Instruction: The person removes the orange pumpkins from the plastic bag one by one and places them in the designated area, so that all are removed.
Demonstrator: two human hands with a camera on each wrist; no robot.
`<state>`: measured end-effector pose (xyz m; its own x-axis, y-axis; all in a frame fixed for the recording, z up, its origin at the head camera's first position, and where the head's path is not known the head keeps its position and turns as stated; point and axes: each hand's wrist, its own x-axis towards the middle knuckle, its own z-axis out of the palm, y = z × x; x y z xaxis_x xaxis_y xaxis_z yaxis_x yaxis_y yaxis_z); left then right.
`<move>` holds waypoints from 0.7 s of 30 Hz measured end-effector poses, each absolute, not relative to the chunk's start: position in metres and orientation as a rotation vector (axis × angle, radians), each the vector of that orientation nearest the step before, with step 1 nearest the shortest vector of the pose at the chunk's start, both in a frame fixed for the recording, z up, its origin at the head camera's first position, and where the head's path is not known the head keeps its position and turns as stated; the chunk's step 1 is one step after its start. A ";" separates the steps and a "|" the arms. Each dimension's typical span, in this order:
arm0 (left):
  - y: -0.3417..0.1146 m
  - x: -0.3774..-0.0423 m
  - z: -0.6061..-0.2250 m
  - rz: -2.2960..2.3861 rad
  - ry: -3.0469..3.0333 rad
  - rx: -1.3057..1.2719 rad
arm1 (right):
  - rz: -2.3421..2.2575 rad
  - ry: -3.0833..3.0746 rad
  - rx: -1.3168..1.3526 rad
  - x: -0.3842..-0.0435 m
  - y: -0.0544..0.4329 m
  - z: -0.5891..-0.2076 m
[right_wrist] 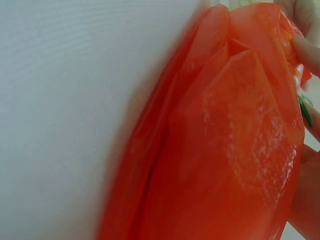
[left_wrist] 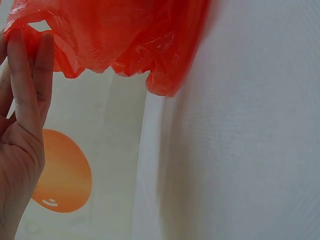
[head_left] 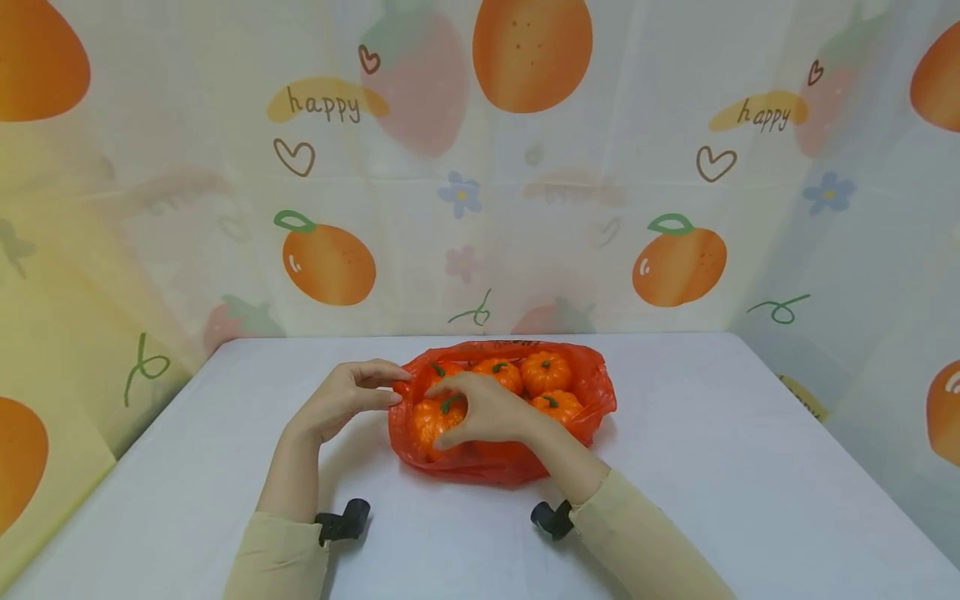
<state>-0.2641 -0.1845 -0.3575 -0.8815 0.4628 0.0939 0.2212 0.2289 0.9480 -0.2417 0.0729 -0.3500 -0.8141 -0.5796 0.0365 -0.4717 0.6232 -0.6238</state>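
Observation:
A red plastic bag (head_left: 487, 473) lies with its mouth open upward, holding several small orange pumpkins with green stems. My left hand (head_left: 341, 400) pinches the bag's left rim between thumb and fingers; in the left wrist view the fingers (left_wrist: 22, 75) meet the crumpled red film (left_wrist: 120, 35). Reaching in over the front rim, my right hand (head_left: 491, 408) has its thumb and fingers curved round the front-left pumpkin (head_left: 429, 423). More pumpkins sit behind and beside it, among them one at the back right (head_left: 545, 372). The bag's side wall (right_wrist: 235, 140) hides most of that grip in the right wrist view.
The bag stands on a white-covered table (head_left: 697, 467), toward its far edge. A fruit-patterned cloth (head_left: 510, 250) hangs behind and along both sides. Each wrist carries a small black camera, one on the left (head_left: 345, 521) and one on the right (head_left: 552, 520).

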 end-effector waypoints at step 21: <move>-0.185 -0.264 -0.358 1.719 2.291 0.638 | -1.169 2.729 -0.820 -0.244 0.092 -0.339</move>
<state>-0.2636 -0.1850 -0.3581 -0.8851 0.4564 0.0913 0.2152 0.2275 0.9497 -0.2444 0.0920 -0.3391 -0.8565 -0.4947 0.1471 -0.4478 0.5707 -0.6884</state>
